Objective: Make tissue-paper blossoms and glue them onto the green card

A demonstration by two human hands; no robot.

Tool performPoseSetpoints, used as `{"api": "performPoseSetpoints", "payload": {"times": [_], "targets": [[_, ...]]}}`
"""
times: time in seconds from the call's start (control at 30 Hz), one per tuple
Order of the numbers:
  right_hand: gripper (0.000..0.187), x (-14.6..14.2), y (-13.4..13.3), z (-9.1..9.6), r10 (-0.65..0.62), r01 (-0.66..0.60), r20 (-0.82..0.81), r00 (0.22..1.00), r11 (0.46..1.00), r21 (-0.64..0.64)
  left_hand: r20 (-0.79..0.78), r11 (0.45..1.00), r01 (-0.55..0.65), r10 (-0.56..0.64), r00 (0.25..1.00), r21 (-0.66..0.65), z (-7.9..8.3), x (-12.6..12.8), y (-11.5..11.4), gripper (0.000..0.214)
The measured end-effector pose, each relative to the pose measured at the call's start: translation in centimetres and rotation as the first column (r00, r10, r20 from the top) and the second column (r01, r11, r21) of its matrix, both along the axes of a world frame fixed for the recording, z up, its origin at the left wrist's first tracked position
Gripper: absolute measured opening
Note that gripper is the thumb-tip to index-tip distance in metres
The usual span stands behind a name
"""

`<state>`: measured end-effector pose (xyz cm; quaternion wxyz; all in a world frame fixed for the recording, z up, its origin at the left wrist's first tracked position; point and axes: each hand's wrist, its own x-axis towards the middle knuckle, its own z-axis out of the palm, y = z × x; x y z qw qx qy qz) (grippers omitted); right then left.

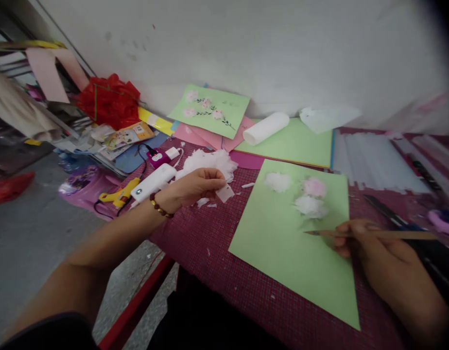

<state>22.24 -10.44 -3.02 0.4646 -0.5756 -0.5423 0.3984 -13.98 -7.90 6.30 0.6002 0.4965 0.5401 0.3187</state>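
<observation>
My left hand [202,184], with a beaded bracelet at the wrist, is closed in a pinch on a small piece of thin white paper [225,193]. My right hand [377,248] grips a wooden pencil [395,235], its dark tip pointing left over a green sheet [283,233]. On that sheet sit a white paper flower [277,182], a pink one [314,186] and another white one [311,207]. Behind my left hand lies a pile of white paper pieces [219,163]. Whether the pencil tip touches the sheet I cannot tell.
A finished-looking flower card [213,111] and a white paper roll [266,128] lie at the back. Left are a yellow glue gun [119,193], a white power bank [153,183] and a red plastic bag [113,102]. Clear strips [381,160] and a dark cutter [383,209] lie right.
</observation>
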Motion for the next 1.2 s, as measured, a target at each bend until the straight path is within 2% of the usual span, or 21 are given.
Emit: {"api": "performPoseSetpoints", "payload": {"times": [0.1,0.23,0.37,0.47,0.6,0.8,0.93,1.07,1.2], "targets": [[0.027,0.4,0.1,-0.1,0.069,-0.079,-0.109,0.992,0.993,-0.085,0.037,0.992,0.107,-0.104,0.994,-0.062,-0.9,2.2,0.5,0.014],[0.027,0.3,0.0,0.1,0.074,-0.092,-0.207,0.976,0.993,-0.075,0.075,0.969,0.234,-0.229,0.971,-0.075,-1.7,5.6,1.8,0.012],[0.028,0.0,-0.1,0.8,0.073,-0.09,-0.236,0.969,0.994,-0.061,0.059,0.932,0.359,-0.361,0.931,0.038,-3.1,8.5,3.9,0.018],[0.028,0.0,0.0,1.0,0.034,-0.048,-0.25,0.968,0.998,-0.049,0.013,0.918,0.366,-0.372,0.928,0.154,-4.4,10.0,5.1,0.021],[0.024,0.1,0.1,0.8,0.024,-0.025,-0.218,0.976,1.0,0.0,-0.001,0.943,0.303,-0.306,0.952,0.138,-5.5,10.4,5.7,0.006],[0.019,-0.6,0.0,1.0,0.088,-0.086,-0.039,0.995,0.994,0.062,0.042,0.948,0.299,-0.305,0.951,0.109,-5.8,10.1,5.6,0.008],[0.019,-0.9,-0.3,1.3,0.016,-0.014,-0.017,1.0,0.993,0.114,0.029,0.932,0.345,-0.35,0.936,0.109,-6.0,10.3,5.4,0.004],[0.019,-0.8,-0.7,1.3,-0.105,0.109,-0.032,0.994,0.979,0.175,0.012,0.944,0.316,-0.319,0.948,0.097,-6.2,10.4,5.4,0.007],[0.018,-0.9,-1.1,1.5,-0.115,0.124,-0.052,0.992,0.966,0.225,0.0,0.949,0.311,-0.311,0.95,0.06,-6.2,10.4,5.5,0.008]]}}
